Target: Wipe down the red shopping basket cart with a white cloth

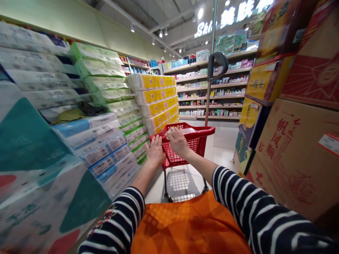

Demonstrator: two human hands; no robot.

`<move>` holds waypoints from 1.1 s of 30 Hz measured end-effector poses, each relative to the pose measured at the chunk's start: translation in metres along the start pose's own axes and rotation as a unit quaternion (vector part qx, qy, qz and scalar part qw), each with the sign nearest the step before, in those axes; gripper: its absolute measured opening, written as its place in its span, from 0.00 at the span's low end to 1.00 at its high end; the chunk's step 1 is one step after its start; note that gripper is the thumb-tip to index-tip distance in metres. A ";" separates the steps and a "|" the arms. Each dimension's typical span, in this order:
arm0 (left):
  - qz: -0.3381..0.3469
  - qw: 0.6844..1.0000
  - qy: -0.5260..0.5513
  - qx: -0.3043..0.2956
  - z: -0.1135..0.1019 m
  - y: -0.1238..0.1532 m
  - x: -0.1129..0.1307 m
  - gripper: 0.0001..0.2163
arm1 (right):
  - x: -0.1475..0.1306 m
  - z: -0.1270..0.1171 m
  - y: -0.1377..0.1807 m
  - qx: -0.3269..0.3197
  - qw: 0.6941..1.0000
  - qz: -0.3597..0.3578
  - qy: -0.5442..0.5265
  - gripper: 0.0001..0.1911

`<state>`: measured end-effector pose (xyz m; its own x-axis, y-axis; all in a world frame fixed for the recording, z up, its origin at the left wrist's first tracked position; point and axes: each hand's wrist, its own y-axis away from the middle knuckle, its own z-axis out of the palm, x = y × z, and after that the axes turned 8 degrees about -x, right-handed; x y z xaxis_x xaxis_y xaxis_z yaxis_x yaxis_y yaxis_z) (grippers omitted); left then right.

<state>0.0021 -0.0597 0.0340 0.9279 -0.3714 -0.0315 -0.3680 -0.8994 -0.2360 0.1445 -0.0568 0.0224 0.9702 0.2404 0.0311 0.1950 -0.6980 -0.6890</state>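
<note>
A red shopping cart [209,131] with a mesh basket stands right in front of me on dark legs with castors. My left hand [156,152] grips its near left rim, fingers laid over the edge and the thumb hidden. Just to the right, my right hand [180,143] reaches over the same rim. Its bent fingers press on a small crumpled white cloth [169,133], partly covered by them. A pale flat piece [188,131] shows along the cart's top, beyond my right hand; its kind is unclear.
Stacked tissue packs [106,148] line the left, with yellow packs [161,98] beyond. Cardboard boxes [299,155] are piled close on the right. Behind the cart rises a metal pole [209,102] with a dark grey loop [224,65]. Shelves of bottles [225,92] stand at the back.
</note>
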 end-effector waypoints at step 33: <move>-0.007 0.999 0.014 0.041 0.000 -0.010 -0.026 0.30 | 0.092 -0.017 0.036 0.044 0.988 0.138 -0.060 0.23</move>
<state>-0.0190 -0.0414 0.0375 0.9308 -0.3656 -0.0003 -0.3470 -0.8832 -0.3155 0.2429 -0.0715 0.0126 0.9598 0.1311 -0.2480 -0.0921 -0.6876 -0.7202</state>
